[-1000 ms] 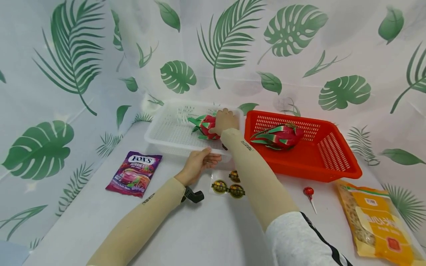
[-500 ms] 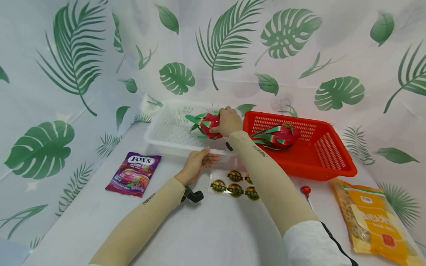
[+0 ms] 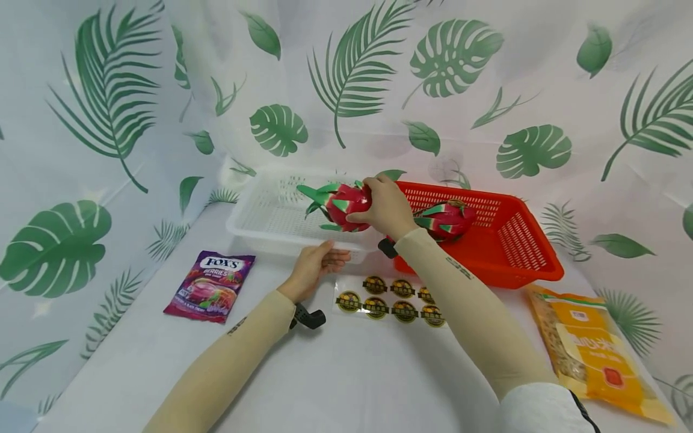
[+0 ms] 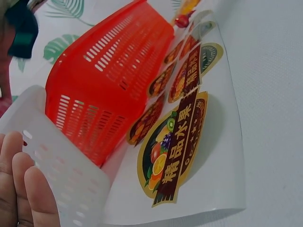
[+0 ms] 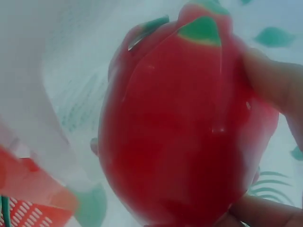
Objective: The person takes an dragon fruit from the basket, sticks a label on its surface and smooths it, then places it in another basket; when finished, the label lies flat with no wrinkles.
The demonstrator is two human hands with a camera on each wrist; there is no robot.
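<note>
My right hand (image 3: 391, 207) grips a red dragon fruit (image 3: 343, 207) with green-tipped scales, holding it over the right end of the white basket (image 3: 254, 236). The same dragon fruit (image 5: 175, 127) fills the right wrist view, thumb and fingers around its side. My left hand (image 3: 314, 269) touches the white basket's front wall near its right end, fingers extended. In the left wrist view its fingers (image 4: 40, 198) lie straight against the perforated white wall (image 4: 71, 179). A second dragon fruit (image 3: 448, 221) lies inside the red basket (image 3: 520, 278), just right of the white one.
A purple candy bag (image 3: 211, 287) lies to the left. A clear sheet of round stickers (image 3: 376, 308) lies in front of the baskets. An orange-yellow food bag (image 3: 598, 352) sits at the right. Leaf-printed cloth (image 3: 460, 114) stands close behind the baskets. A red lollipop (image 4: 182, 21) shows beyond the stickers.
My right hand has lifted the dragon fruit from inside the white basket, up and slightly right. More of the sticker sheet shows. The left hand stays at the basket; the view has shifted slightly.
</note>
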